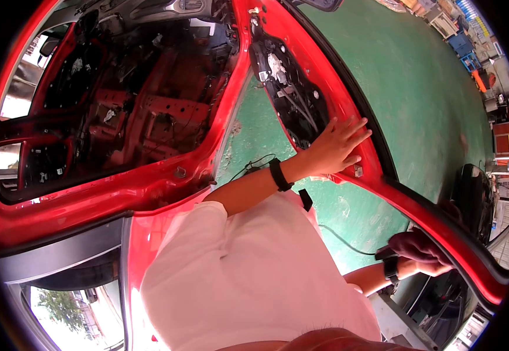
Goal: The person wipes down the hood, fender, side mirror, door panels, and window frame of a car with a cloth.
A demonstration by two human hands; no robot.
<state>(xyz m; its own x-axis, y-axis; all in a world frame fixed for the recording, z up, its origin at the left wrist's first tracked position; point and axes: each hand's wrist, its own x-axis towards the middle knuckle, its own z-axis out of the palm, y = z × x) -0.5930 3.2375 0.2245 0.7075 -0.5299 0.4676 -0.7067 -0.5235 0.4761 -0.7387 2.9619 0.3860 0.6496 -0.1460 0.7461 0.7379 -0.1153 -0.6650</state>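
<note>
My left hand (337, 145) lies with its fingers spread on the inner side of a red car door (365, 167), close to the door's latch end. Beside it, the black inner panel (292, 93) of the door shows bare cables and fittings. Lower right, my right hand (433, 268) is closed on a dark maroon cloth (418, 245), which sits close to the door's window frame (424, 210); whether cloth and frame touch, I cannot tell. Both wrists wear black bands.
The stripped red car body (108, 202) stands on the left, its cabin bare metal with loose wiring. Green floor (406, 70) shows beyond the door. Shelves and boxes (459, 44) line the right side. A thin dark cable (342, 240) runs near my right wrist.
</note>
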